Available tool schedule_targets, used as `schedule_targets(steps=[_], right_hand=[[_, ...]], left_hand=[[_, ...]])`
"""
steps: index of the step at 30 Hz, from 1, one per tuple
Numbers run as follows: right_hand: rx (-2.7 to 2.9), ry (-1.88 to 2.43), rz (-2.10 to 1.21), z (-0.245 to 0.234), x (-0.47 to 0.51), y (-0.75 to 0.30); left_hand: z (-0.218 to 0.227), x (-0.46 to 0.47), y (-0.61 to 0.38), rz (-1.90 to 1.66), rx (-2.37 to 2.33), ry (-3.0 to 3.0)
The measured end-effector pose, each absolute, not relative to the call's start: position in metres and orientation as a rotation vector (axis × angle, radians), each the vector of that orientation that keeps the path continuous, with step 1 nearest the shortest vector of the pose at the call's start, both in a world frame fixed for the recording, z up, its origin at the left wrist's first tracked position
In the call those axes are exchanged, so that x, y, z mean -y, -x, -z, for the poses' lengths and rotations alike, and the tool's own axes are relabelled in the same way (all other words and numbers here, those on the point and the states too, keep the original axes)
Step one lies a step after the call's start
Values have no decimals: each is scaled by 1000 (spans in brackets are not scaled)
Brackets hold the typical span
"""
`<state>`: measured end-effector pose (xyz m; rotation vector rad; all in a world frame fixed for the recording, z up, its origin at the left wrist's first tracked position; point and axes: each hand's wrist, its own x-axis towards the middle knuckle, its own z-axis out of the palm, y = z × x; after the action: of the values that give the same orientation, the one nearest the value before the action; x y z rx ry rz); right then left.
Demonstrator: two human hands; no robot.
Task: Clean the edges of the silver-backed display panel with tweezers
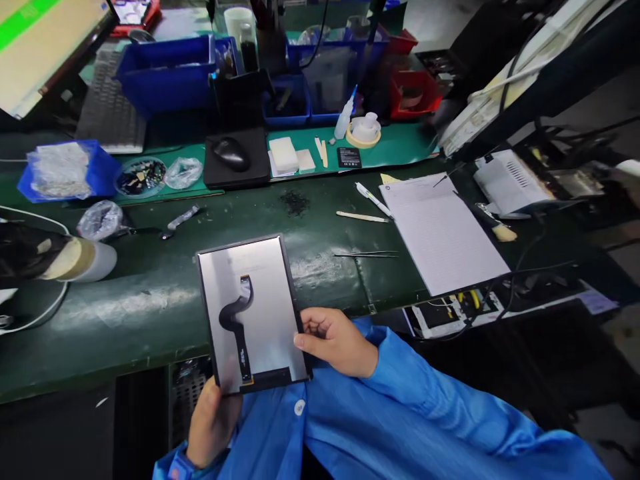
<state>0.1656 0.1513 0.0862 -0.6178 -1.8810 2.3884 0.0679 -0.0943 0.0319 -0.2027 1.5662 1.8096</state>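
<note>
- Left hand (213, 417): closed on the near left corner of the panel (273, 320), pinching it by the edge
- Right hand (337, 341): pinching the right edge of the panel, toward its near end, with the thumb at the border and the other fingers bent
- Panel: held tilted at the near edge of the tabletop (150, 303), silvery face in view, dark border around it
- Flex cable (231, 319): black, curved, lying across the left half of the silvery face
- Right of the panel, on the tabletop: tweezers (366, 254), with a thin stick (363, 217) and a white pen (373, 199) farther off
- Farther right: a sheet of paper (443, 233), with a brush (501, 231) just beside it
- Beyond the panel: a scatter of dark bits (295, 203)
- Far side: a black mouse (230, 154) on a mouse pad (215, 175), and, right of it, a white block (283, 155)
- Far left: a blue bin (167, 83) beside a keyboard (110, 100)
</note>
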Motion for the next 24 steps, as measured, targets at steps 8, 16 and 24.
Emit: schedule_targets(steps=[8, 16, 24], right_hand=[[1807, 586, -2582, -84, -149, -184], [1963, 462, -2490, -92, -155, -190], [1952, 527, -2474, -90, -156, -190]], left_hand=[[-67, 70, -34, -1778, -1503, 285], [-70, 69, -35, -1584, -1535, 344], [-69, 74, -40, -1567, -1512, 413]])
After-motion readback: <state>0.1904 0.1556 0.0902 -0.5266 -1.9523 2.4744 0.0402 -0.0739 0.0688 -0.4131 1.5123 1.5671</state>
